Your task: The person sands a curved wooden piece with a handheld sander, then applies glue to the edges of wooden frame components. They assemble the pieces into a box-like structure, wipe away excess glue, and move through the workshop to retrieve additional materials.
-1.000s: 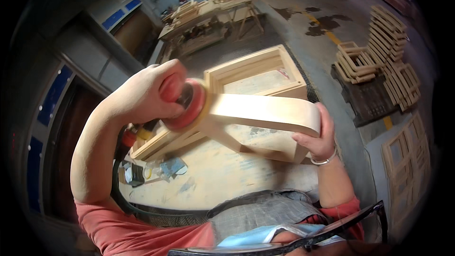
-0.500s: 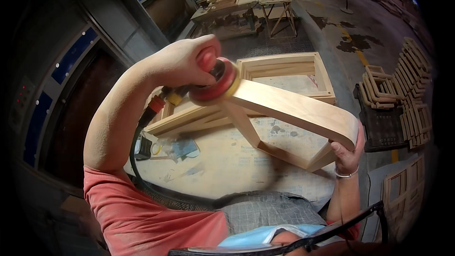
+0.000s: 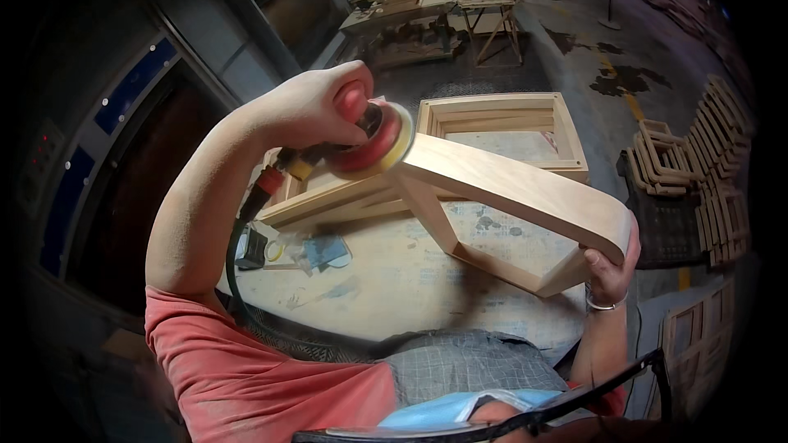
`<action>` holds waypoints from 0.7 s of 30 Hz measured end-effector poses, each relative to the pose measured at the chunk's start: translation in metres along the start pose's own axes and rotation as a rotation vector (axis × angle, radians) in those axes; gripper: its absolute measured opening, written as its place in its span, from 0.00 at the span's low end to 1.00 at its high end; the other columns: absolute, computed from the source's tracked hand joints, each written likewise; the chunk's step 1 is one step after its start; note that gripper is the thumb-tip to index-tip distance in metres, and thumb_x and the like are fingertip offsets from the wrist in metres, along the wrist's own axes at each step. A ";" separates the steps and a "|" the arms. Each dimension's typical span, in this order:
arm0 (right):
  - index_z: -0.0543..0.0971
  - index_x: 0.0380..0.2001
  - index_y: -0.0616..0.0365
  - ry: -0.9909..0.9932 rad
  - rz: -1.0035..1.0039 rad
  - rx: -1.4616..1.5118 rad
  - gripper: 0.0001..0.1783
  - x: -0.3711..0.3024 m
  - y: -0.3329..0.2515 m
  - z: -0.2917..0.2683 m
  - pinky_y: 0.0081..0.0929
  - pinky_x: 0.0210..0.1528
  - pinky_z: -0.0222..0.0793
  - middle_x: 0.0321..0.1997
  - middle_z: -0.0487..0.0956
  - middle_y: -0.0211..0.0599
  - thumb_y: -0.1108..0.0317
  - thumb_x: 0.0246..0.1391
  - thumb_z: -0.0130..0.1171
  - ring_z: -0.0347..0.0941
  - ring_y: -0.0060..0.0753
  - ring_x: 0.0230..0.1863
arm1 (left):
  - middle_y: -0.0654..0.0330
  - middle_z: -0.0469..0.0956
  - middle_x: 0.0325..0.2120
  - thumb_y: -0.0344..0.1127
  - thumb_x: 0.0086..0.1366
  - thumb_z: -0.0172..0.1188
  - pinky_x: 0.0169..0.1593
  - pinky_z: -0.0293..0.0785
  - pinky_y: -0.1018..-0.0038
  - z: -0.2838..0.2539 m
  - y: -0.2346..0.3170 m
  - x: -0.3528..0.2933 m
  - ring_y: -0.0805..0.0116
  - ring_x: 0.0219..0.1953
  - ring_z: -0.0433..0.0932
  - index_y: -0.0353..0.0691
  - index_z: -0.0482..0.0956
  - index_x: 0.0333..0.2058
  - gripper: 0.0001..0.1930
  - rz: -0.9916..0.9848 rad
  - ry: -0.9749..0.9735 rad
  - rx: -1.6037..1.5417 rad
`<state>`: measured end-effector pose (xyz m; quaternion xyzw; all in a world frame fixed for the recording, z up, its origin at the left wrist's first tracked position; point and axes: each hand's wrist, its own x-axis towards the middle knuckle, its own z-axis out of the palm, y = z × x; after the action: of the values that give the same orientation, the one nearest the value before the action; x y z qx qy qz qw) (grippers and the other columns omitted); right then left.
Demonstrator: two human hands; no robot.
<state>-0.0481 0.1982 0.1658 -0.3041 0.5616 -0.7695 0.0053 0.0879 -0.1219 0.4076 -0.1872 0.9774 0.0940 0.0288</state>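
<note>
My left hand (image 3: pixel 322 108) is wrapped round the top of a red round orbital sander (image 3: pixel 384 148), fingers closed. The sander's yellow-edged pad is tilted on its side against the left end of a pale wooden frame (image 3: pixel 517 190). That frame is held up at a slant over the work table, its wide smooth side facing up and its far right corner rounded. My right hand (image 3: pixel 609 275) grips this rounded corner, with the thumb on the near side and the other fingers mostly hidden behind the wood. A dark hose (image 3: pixel 232 267) runs from the sander down beside my left arm.
More wooden frames (image 3: pixel 566 135) lie stacked on the table (image 3: pixel 386 283) behind the held one. A blue sheet (image 3: pixel 326 253) and a small dark box (image 3: pixel 250 248) are at the table's left. Several frames (image 3: pixel 718 148) stand piled on the right; another table (image 3: pixel 394 16) is farther back.
The sander has tipped a little, so more of its yellow pad edge shows at the frame's end. The whole view has shifted slightly; both hands keep their grips.
</note>
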 end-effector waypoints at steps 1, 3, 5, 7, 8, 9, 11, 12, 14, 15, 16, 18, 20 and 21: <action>0.69 0.44 0.64 0.006 0.002 0.021 0.39 0.001 0.000 0.002 0.21 0.45 0.64 0.38 0.72 0.30 0.52 0.33 0.75 0.68 0.23 0.41 | 0.56 0.75 0.38 0.35 0.41 0.69 0.44 0.72 0.69 -0.001 -0.004 -0.003 0.59 0.40 0.74 0.46 0.71 0.41 0.25 -0.014 -0.004 0.015; 0.68 0.47 0.64 -0.018 -0.012 0.032 0.40 0.003 0.005 -0.002 0.20 0.45 0.65 0.40 0.72 0.31 0.54 0.35 0.75 0.68 0.23 0.41 | 0.56 0.74 0.38 0.35 0.41 0.69 0.44 0.72 0.69 -0.001 -0.006 -0.009 0.60 0.40 0.74 0.46 0.71 0.42 0.25 -0.040 -0.011 0.035; 0.67 0.50 0.65 -0.010 -0.008 0.067 0.41 0.003 0.008 -0.003 0.19 0.43 0.66 0.41 0.72 0.31 0.56 0.36 0.75 0.69 0.22 0.41 | 0.57 0.74 0.39 0.35 0.41 0.69 0.45 0.72 0.69 -0.002 -0.005 -0.015 0.60 0.41 0.74 0.46 0.71 0.42 0.26 -0.061 -0.017 0.008; 0.66 0.51 0.65 -0.004 -0.006 0.060 0.42 0.004 0.007 -0.004 0.19 0.42 0.67 0.41 0.73 0.32 0.56 0.36 0.75 0.70 0.22 0.41 | 0.57 0.74 0.39 0.35 0.41 0.69 0.46 0.72 0.69 0.001 -0.012 -0.024 0.61 0.41 0.74 0.46 0.71 0.43 0.27 -0.057 0.021 -0.045; 0.66 0.51 0.65 -0.024 0.003 0.033 0.43 0.004 0.009 -0.010 0.20 0.42 0.68 0.41 0.72 0.31 0.55 0.35 0.76 0.70 0.22 0.41 | 0.57 0.74 0.39 0.35 0.41 0.69 0.47 0.71 0.70 0.003 -0.023 -0.030 0.61 0.42 0.74 0.45 0.72 0.44 0.27 -0.037 0.062 -0.084; 0.66 0.51 0.65 -0.015 0.030 0.042 0.44 0.004 0.007 -0.007 0.20 0.43 0.68 0.42 0.73 0.31 0.54 0.34 0.76 0.70 0.23 0.40 | 0.58 0.74 0.39 0.35 0.41 0.69 0.47 0.71 0.70 0.006 -0.035 -0.040 0.61 0.42 0.74 0.45 0.72 0.44 0.27 -0.021 0.106 -0.122; 0.66 0.51 0.65 -0.019 0.060 -0.001 0.45 0.004 -0.003 -0.010 0.22 0.46 0.67 0.43 0.72 0.32 0.51 0.33 0.76 0.70 0.24 0.43 | 0.60 0.73 0.41 0.30 0.39 0.70 0.50 0.70 0.70 0.031 -0.056 -0.051 0.63 0.44 0.74 0.44 0.72 0.44 0.29 -0.043 0.271 -0.287; 0.66 0.51 0.65 -0.029 0.048 -0.040 0.46 0.006 -0.009 -0.011 0.24 0.48 0.66 0.45 0.72 0.33 0.49 0.34 0.75 0.69 0.25 0.45 | 0.59 0.73 0.42 0.29 0.39 0.71 0.51 0.70 0.70 0.043 -0.066 -0.062 0.63 0.44 0.74 0.44 0.73 0.44 0.29 -0.043 0.296 -0.335; 0.66 0.52 0.65 -0.083 0.027 -0.087 0.46 0.016 -0.029 -0.010 0.28 0.55 0.63 0.48 0.71 0.36 0.44 0.36 0.72 0.68 0.29 0.51 | 0.58 0.73 0.42 0.28 0.38 0.72 0.52 0.69 0.70 0.075 -0.079 -0.082 0.63 0.46 0.73 0.42 0.73 0.43 0.29 -0.022 0.335 -0.320; 0.67 0.52 0.63 -0.088 -0.054 -0.189 0.44 0.024 -0.050 -0.001 0.30 0.56 0.62 0.48 0.71 0.38 0.46 0.36 0.71 0.68 0.32 0.51 | 0.58 0.73 0.42 0.28 0.37 0.72 0.52 0.69 0.70 0.093 -0.086 -0.089 0.62 0.47 0.73 0.40 0.72 0.42 0.29 -0.001 0.349 -0.259; 0.68 0.52 0.62 -0.140 -0.114 -0.462 0.43 0.033 -0.073 0.008 0.30 0.56 0.62 0.49 0.72 0.40 0.48 0.36 0.70 0.68 0.35 0.52 | 0.57 0.72 0.42 0.29 0.38 0.73 0.52 0.69 0.69 0.115 -0.094 -0.092 0.60 0.47 0.73 0.41 0.72 0.42 0.29 -0.030 0.313 -0.275; 0.69 0.51 0.59 -0.315 -0.276 -0.925 0.39 0.050 -0.095 0.039 0.32 0.55 0.63 0.49 0.72 0.45 0.51 0.36 0.69 0.69 0.41 0.51 | 0.55 0.71 0.42 0.31 0.39 0.72 0.51 0.70 0.67 0.157 -0.101 -0.103 0.56 0.46 0.73 0.42 0.72 0.43 0.29 -0.129 0.208 -0.278; 0.69 0.50 0.59 -0.510 -0.427 -1.177 0.35 0.063 -0.110 0.082 0.34 0.53 0.65 0.48 0.72 0.47 0.54 0.39 0.67 0.69 0.46 0.50 | 0.54 0.69 0.42 0.34 0.41 0.72 0.50 0.70 0.66 0.191 -0.099 -0.105 0.52 0.45 0.72 0.44 0.72 0.45 0.29 -0.191 0.078 -0.302; 0.69 0.49 0.60 -0.612 -0.448 -1.188 0.33 0.069 -0.107 0.105 0.35 0.52 0.66 0.48 0.73 0.47 0.55 0.42 0.66 0.69 0.47 0.50 | 0.53 0.69 0.41 0.36 0.42 0.71 0.50 0.71 0.65 0.210 -0.100 -0.108 0.50 0.45 0.72 0.45 0.72 0.46 0.29 -0.238 -0.002 -0.311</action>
<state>-0.0193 0.1235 0.3099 -0.5665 0.7839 -0.1953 -0.1624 0.2295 -0.1335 0.1945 -0.3035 0.9220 0.2401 0.0116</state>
